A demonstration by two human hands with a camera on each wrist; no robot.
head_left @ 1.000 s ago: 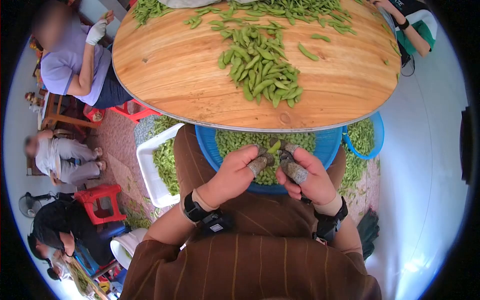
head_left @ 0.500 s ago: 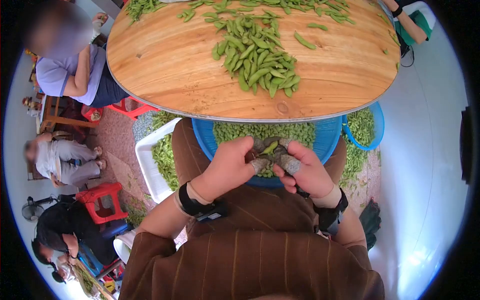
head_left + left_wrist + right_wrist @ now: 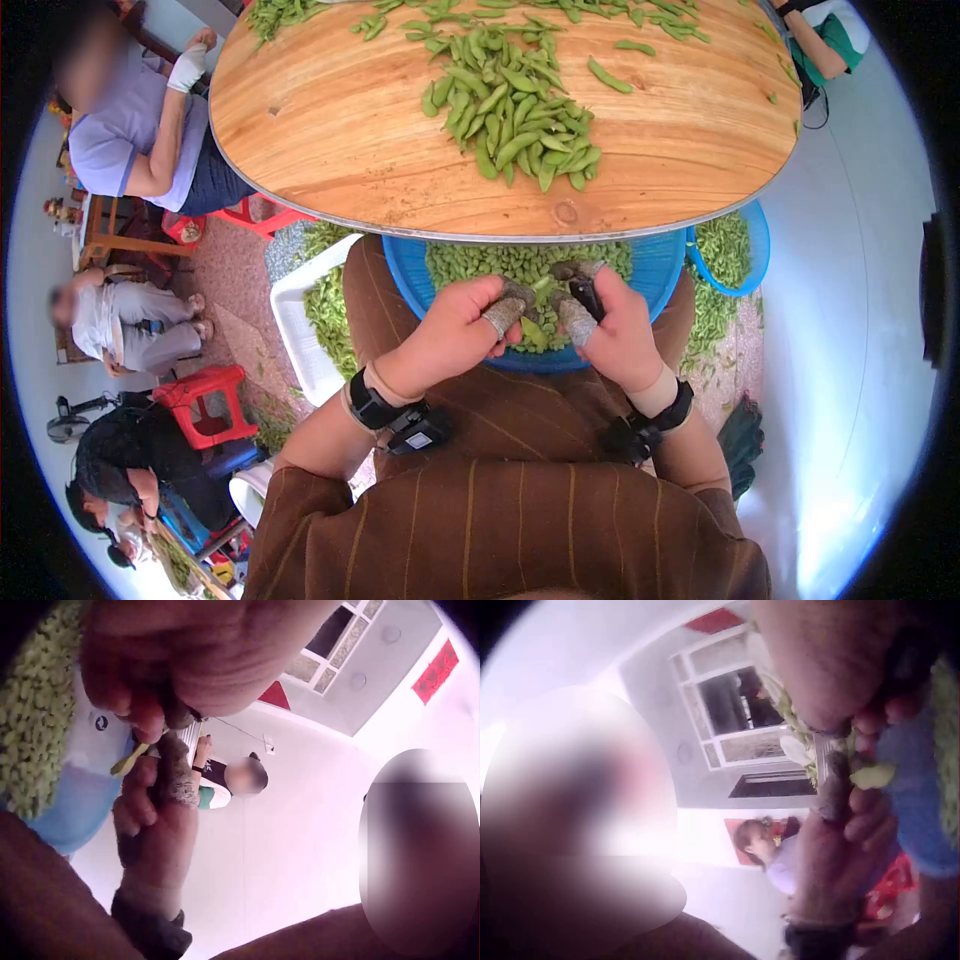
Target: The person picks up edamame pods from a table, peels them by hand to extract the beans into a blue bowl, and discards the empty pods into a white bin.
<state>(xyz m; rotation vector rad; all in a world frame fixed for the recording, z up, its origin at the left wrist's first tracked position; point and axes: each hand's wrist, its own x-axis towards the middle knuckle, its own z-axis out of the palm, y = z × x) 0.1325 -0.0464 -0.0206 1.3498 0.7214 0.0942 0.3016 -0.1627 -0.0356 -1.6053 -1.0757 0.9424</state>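
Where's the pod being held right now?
The pod sits mid-frame in the head view, pinched between left hand and right hand over the blue basin, just below the wooden table.

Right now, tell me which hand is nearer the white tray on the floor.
Left. The left hand is over the left part of the blue basin, toward the white tray; the right hand is farther off, over its right part. Both pinch a pod.

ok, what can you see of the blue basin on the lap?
Blue basin: round, ribbed plastic by the look, on the person's lap, far rim under the wooden table. Filled with shelled green beans. Left hand and right hand pinch a pod above it.
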